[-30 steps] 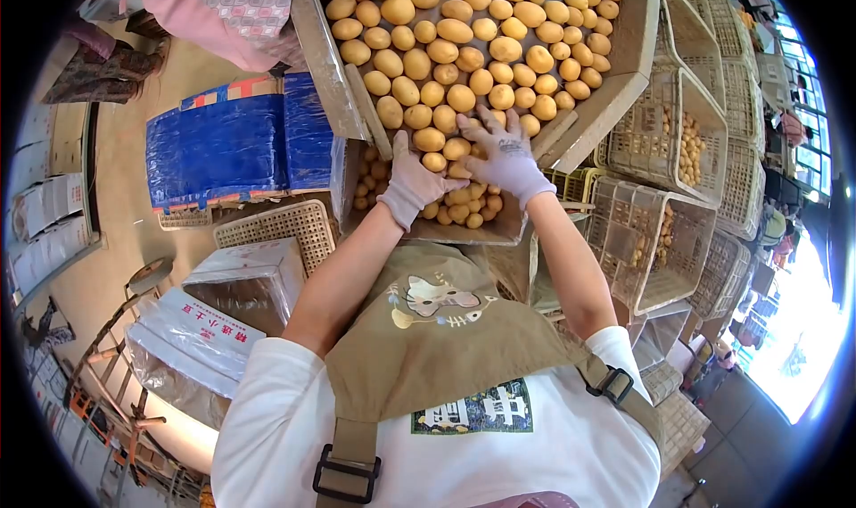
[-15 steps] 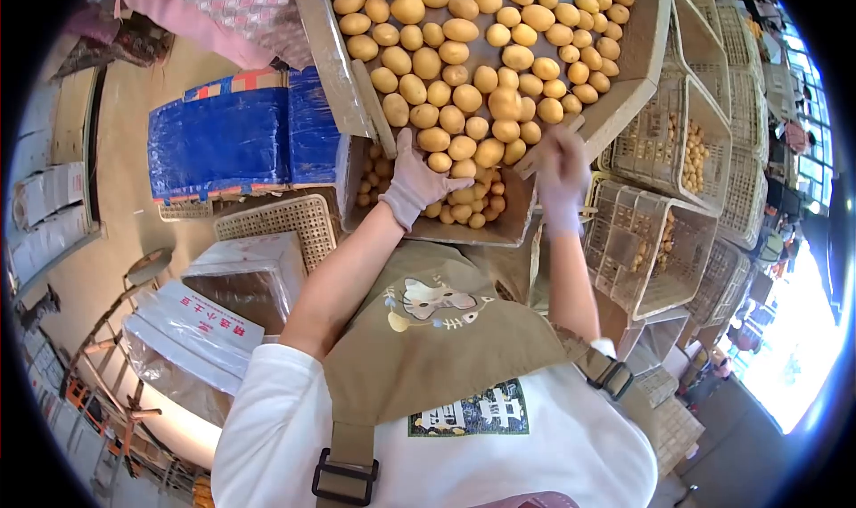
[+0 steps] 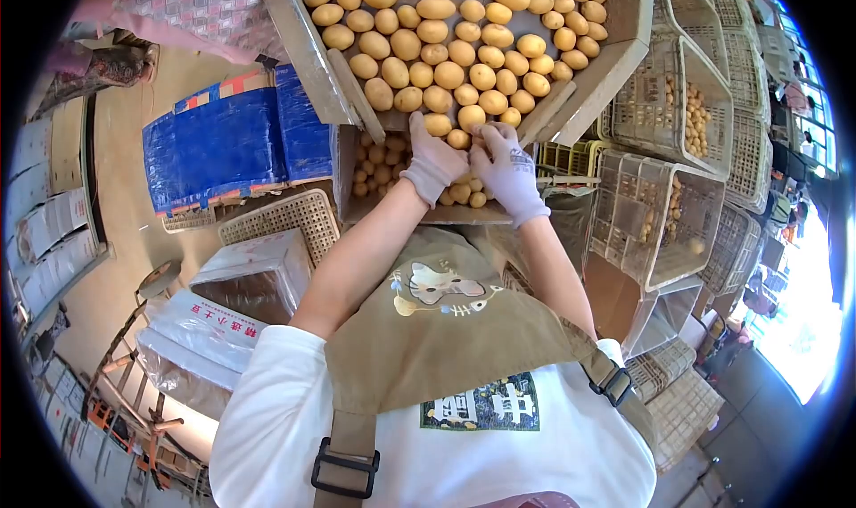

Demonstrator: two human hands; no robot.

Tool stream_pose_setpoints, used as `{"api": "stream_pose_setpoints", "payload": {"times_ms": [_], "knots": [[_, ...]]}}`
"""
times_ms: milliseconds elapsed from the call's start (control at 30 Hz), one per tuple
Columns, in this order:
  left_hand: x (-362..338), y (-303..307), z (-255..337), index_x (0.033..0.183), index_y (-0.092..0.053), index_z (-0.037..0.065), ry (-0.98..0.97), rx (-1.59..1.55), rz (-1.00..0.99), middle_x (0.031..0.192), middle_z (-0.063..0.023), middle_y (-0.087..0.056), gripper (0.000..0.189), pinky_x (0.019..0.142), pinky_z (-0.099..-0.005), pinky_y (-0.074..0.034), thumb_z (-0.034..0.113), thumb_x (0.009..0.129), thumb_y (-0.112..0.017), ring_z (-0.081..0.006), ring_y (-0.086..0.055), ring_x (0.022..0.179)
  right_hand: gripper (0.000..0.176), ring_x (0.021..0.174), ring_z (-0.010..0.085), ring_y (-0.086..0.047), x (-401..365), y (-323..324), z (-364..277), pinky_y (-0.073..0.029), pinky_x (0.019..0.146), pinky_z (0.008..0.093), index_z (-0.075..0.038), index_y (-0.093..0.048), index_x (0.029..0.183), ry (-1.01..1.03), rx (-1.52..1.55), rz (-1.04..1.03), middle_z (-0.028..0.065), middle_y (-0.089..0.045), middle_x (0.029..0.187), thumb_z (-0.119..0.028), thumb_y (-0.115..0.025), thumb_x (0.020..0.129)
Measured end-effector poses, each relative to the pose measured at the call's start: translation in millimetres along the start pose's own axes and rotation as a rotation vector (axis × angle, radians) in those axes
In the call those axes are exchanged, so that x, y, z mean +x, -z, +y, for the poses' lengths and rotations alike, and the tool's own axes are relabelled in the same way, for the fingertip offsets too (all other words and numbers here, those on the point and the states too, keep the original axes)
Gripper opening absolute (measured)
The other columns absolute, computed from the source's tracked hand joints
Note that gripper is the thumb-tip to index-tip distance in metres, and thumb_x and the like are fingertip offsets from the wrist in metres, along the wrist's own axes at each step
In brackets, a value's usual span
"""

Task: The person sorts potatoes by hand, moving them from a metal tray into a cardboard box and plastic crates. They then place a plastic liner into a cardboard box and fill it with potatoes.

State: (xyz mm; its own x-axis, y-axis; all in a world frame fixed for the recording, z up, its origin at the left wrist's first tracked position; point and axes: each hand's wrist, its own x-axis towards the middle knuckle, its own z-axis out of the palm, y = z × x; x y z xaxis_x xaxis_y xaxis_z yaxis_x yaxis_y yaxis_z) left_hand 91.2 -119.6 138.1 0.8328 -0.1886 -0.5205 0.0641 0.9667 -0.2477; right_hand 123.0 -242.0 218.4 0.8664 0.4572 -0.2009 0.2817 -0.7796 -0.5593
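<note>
Where the tray (image 3: 611,75) narrows, gloved hands (image 3: 512,174) sit close by potatoes (image 3: 448,75) — grip unclear.

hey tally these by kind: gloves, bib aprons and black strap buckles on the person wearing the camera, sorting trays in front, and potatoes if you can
Gloves, left and right: 2
Bib apron: 1
Black strap buckles: 2
Sorting tray: 1
Potatoes: many, partly hidden, no sure count
Total without potatoes: 6
</note>
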Motion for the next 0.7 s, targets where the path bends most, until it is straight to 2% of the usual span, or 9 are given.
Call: {"api": "stream_pose_setpoints", "payload": {"times_ms": [133,167,233,300,367,500,600,633,700], "knots": [[-5,16,9,0.150,-0.039,0.017,-0.184,0.592,-0.222,0.155,-0.0025,-0.042,0.072,0.117,-0.0524,-0.025,0.060,0.093,-0.048,-0.0239,-0.038,0.142,0.026,0.093,0.0343,-0.067,-36,30,-15,-0.056,0.078,0.0390,-0.014,-0.071,0.106,0.250,0.052,0.283,0.0133,-0.064,0.116,-0.008,-0.073,0.081],[-8,15,13,0.151,-0.039,0.017,-0.139,0.439,-0.279,0.156,-0.0023,-0.041,0.073,0.117,-0.0534,-0.024,0.060,0.093,-0.049,-0.0239,-0.037,0.143,0.028,0.093,0.0304,-0.067,-55,45,-9,-0.055,0.081,0.0368,-0.013,-0.072,0.105,0.350,0.005,0.397,0.0132,-0.064,0.116,-0.001,-0.074,0.079],[-15,13,21,0.151,-0.038,0.017,-0.029,0.131,-0.375,0.157,-0.0019,-0.040,0.074,0.119,-0.0554,-0.021,0.061,0.094,-0.050,-0.0239,-0.036,0.144,0.028,0.100,0.0267,-0.065,-101,57,36,-0.053,0.088,0.0347,-0.010,-0.071,0.108,0.204,0.044,0.529,0.0163,-0.060,0.122,0.003,-0.071,0.083],[-16,6,20,0.152,-0.037,0.017,0.027,-0.003,-0.226,0.158,-0.0032,-0.039,0.073,0.119,-0.0572,-0.020,0.061,0.095,-0.047,-0.0263,-0.035,0.144,0.028,0.105,0.0292,-0.064,-138,70,101,-0.055,0.089,0.0373,-0.008,-0.070,0.114,-0.251,-0.024,0.370,0.0203,-0.057,0.126,-0.001,-0.068,0.086],[-25,-8,18,0.152,-0.036,0.016,0.070,-0.044,-0.150,0.158,-0.0043,-0.038,0.072,0.119,-0.0589,-0.021,0.061,0.096,-0.043,-0.0284,-0.034,0.145,0.028,0.105,0.0321,-0.065,-154,74,137,-0.055,0.089,0.0390,-0.008,-0.070,0.116,-0.257,-0.440,0.306,0.0210,-0.058,0.128,-0.004,-0.066,0.089],[-13,4,17,0.148,-0.041,0.016,-0.050,0.264,-0.139,0.155,-0.0045,-0.042,0.063,0.115,-0.0643,-0.025,0.055,0.098,-0.038,-0.0295,-0.037,0.143,0.030,0.105,0.0330,-0.066,-48,69,2,-0.054,0.089,0.0397,-0.007,-0.070,0.117,0.093,-0.006,0.382,0.0153,-0.067,0.119,-0.006,-0.067,0.087],[-7,11,15,0.135,-0.054,0.019,0.004,0.190,0.233,0.145,-0.0035,-0.050,0.048,0.112,-0.0633,-0.028,0.047,0.097,-0.049,-0.0282,-0.044,0.135,0.033,0.100,0.0352,-0.068,36,30,-58,-0.055,0.085,0.0399,-0.015,-0.067,0.121,0.274,-0.046,0.198,0.0138,-0.063,0.129,-0.011,-0.063,0.089],[-11,10,16,0.136,-0.052,0.018,-0.028,0.207,0.176,0.144,-0.0035,-0.050,0.049,0.112,-0.0633,-0.029,0.047,0.098,-0.047,-0.0283,-0.043,0.137,0.025,0.090,0.0367,-0.069,64,10,-63,-0.055,0.075,0.0438,-0.011,-0.063,0.113,0.338,-0.148,0.188,0.0148,-0.064,0.120,-0.011,-0.059,0.089],[-22,2,23,0.138,-0.048,0.016,-0.095,0.238,0.061,0.144,-0.0036,-0.050,0.050,0.112,-0.0635,-0.030,0.047,0.100,-0.043,-0.0286,-0.040,0.140,0.033,0.103,0.0367,-0.067,109,-36,-51,-0.054,0.085,0.0484,-0.017,-0.061,0.124,0.240,-0.357,0.007,0.0189,-0.057,0.127,-0.017,-0.058,0.091]]}}
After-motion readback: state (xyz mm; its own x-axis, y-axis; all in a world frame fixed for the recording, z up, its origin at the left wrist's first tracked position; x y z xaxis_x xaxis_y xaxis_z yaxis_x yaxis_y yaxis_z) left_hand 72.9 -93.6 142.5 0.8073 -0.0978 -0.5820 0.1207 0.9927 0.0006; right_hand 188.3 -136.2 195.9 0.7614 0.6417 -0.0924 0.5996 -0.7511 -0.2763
